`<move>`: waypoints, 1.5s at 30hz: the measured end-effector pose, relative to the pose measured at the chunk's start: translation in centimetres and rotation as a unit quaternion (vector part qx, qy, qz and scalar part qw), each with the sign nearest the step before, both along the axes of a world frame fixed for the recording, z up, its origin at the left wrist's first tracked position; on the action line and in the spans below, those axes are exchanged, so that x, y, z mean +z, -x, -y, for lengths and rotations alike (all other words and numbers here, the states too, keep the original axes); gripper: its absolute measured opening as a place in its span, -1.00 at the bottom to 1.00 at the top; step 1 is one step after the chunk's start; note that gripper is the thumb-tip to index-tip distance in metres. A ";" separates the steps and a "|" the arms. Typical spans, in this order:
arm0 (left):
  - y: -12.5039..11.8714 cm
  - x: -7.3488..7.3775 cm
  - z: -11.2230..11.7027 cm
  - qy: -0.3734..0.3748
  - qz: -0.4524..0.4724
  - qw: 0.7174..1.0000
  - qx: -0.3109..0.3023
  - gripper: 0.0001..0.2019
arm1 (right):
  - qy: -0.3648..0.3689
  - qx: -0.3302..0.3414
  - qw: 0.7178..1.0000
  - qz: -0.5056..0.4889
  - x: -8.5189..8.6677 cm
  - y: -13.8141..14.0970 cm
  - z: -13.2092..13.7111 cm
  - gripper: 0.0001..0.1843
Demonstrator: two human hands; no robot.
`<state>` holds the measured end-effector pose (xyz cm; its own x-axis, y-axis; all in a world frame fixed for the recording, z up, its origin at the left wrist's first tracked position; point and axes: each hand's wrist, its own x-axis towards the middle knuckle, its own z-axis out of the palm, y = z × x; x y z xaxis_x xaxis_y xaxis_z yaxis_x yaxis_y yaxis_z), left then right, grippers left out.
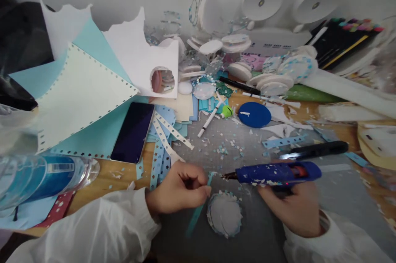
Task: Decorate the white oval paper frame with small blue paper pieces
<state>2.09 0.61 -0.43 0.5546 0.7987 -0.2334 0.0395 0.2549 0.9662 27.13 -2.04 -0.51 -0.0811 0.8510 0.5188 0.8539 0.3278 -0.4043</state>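
My left hand (182, 189) is closed in a pinch on a narrow teal strip (195, 217), which hangs at a slant behind the fingertips; whether it is paper or ribbon I cannot tell. In my right hand (292, 205) is a blue hot glue gun (262, 173) speckled with paper scraps. Its dark nozzle points left, close to the strip's upper end. Below the nozzle, a round white paper disc (225, 215) with a ragged, pale-blue-flecked edge lies on the grey mat (256, 230). It rests between my two hands, and neither holds it.
Behind the glue gun lies a black pen-shaped tool (321, 150). A blue oval (254, 114), a phone (133, 132) and punched paper strips (161, 156) are nearby. At left are a water bottle (52, 176) and paper sheets (83, 85); white discs (239, 71) crowd the back.
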 end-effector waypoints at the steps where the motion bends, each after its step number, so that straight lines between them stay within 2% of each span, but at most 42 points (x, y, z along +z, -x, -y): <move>1: 0.1 0.0 0.1 0.002 0.000 1.000 -0.003 -0.69 | -0.006 0.001 1.000 0.008 0.0 0.0 0.0 -0.85; 8: 0.0 -0.1 0.3 0.014 -0.003 1.000 -0.016 -0.68 | 0.014 0.017 1.000 0.007 -0.4 0.0 0.4 -0.86; 14: -0.1 -0.2 0.4 0.018 0.004 1.000 -0.016 -0.70 | 0.044 0.001 0.999 0.006 -0.7 0.0 0.5 -0.83; 20: -0.2 0.0 0.3 0.018 -0.009 1.000 -0.015 -0.70 | 0.016 0.004 1.000 0.023 -0.6 0.1 0.4 -0.86; 29: 0.0 -0.2 0.4 0.020 -0.003 1.000 -0.015 -0.70 | 0.031 0.005 0.999 0.010 -0.7 0.0 0.6 -0.89; 37: 0.0 -0.2 0.4 0.021 0.000 1.000 -0.016 -0.70 | -0.007 0.014 0.998 0.053 -0.3 0.1 0.2 -0.81; 41: 0.2 -0.3 0.4 0.021 0.007 0.999 -0.023 -0.69 | -0.042 -0.025 0.997 0.058 0.0 -0.1 0.0 -0.80; 45: 0.1 -0.2 0.2 -0.003 0.003 1.000 -0.012 -0.68 | -0.096 -0.064 0.988 0.102 0.1 -2.0 -0.3 -0.79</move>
<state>1.95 0.38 -0.68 0.5743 0.7871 -0.2249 0.0395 0.2477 0.9680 29.08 -1.74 -0.39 -0.0989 0.7489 0.6553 0.9507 0.2657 -0.1602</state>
